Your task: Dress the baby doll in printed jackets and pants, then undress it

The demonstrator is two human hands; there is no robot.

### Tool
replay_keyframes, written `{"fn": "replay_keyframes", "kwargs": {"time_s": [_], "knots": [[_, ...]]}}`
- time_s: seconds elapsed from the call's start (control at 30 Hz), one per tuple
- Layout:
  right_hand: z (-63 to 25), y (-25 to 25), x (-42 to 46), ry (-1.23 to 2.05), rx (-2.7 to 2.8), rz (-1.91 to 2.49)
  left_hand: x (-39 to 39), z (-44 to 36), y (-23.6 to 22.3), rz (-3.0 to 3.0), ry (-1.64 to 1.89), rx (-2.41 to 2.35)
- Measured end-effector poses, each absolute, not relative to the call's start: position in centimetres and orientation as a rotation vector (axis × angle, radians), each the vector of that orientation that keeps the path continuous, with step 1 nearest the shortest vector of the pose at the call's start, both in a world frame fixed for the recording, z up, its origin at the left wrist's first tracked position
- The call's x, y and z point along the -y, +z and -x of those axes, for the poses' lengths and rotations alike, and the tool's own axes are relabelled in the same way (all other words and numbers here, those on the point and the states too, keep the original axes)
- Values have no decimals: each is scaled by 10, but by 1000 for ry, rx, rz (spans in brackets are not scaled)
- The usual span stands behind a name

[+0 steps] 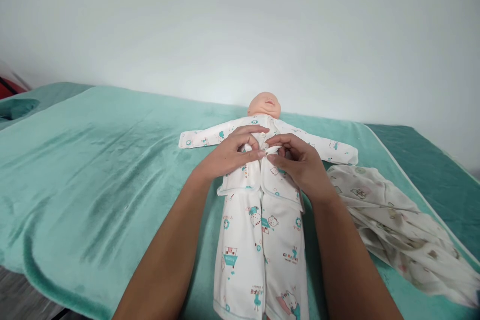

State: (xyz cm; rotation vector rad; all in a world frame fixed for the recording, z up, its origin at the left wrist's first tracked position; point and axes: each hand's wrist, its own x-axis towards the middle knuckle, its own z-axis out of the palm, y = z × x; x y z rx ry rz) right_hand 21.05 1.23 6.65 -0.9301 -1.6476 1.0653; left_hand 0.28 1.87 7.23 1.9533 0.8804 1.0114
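- Head view: the doll (263, 106) lies on its back on the green blanket (93, 175), wearing the printed jacket (245, 181)
- Your left hand (228, 155) and right hand (305, 165) pinch the jacket front over the doll's chest
- Keep both edges level, lightly taut, without pressing the doll
- Keep your forearm off the crumpled cloth (397, 225) right of the doll

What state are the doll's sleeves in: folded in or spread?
Spread. Both sleeves of the white shirt reach out to either side on the green blanket, neither folded over the chest.
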Motion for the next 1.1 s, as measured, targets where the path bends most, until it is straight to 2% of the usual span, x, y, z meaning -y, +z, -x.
{"fn": "replay_keyframes", "kwargs": {"time_s": [0.27,0.6,0.7,0.9,1.1], "knots": [[-206,63,-13,1121,1184,814,-22,-12,62,-1833,1322,-1050],[-222,56,-35,657,712,1192,-31,-11,57,-1637,1521,-1264],[-228,49,-40,594,779,1151,-36,-10,54,-1390,1672,-1276],[-222,48,-34,427,1245,1217,-46,12,46,-801,1952,-1368],[-224,51,-29,488,1527,1236,-56,24,32,-763,1988,-1572]]}}
